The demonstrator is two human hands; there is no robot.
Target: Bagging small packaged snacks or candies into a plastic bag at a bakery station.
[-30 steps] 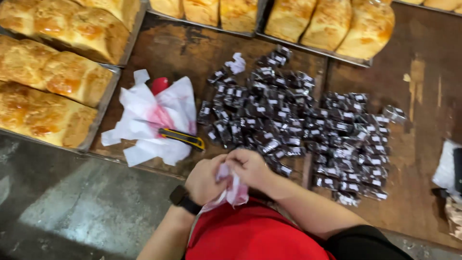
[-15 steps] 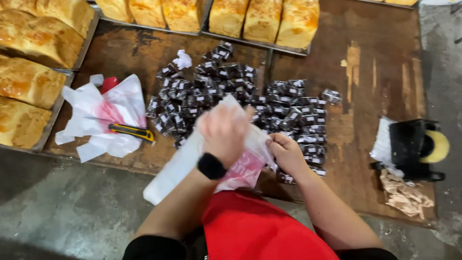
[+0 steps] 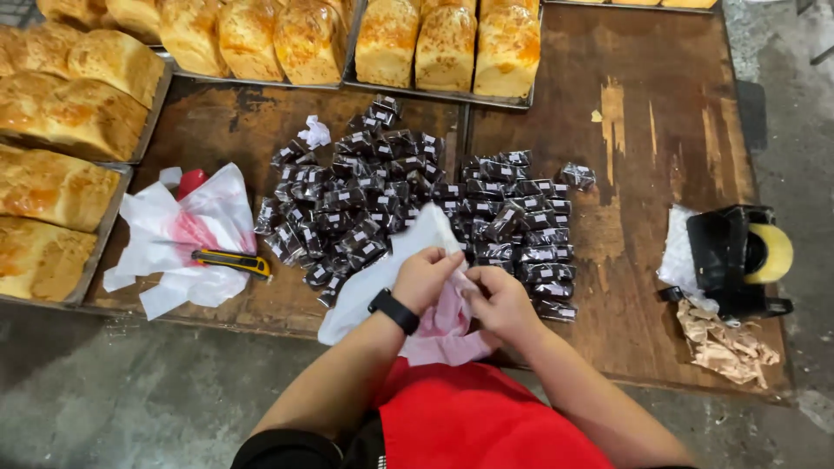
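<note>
A: Both hands meet over the near edge of the desk. The left hand, a black watch on its wrist, pinches the upper edge of a thin white and pink plastic bag; the right hand pinches the same bag from the other side, fingers curled into the film.

B: What has changed?

A: Half a second ago the left hand was lifted high with the bag stretched long beneath it. Now it has dropped, the two hands are close together, and the bag is bunched between them, so I judge they are working at its mouth.

B: And where does that bag sit?

A: Just on the near side of the heap of small dark wrapped pieces, its upper corner overlapping the heap's near edge.

B: Textures?

A: The bag is soft, crinkled and half see-through. The wrapped pieces are glossy, blocky, each with a pale label. Left of the heap lies another crumpled white and pink bag with a yellow utility knife on it. Beyond the heap stand metal trays of golden, domed loaves. Well to the right of the heap, a black tape dispenser stands by crumpled brown paper. The desk itself is dark, scuffed wood.
</note>
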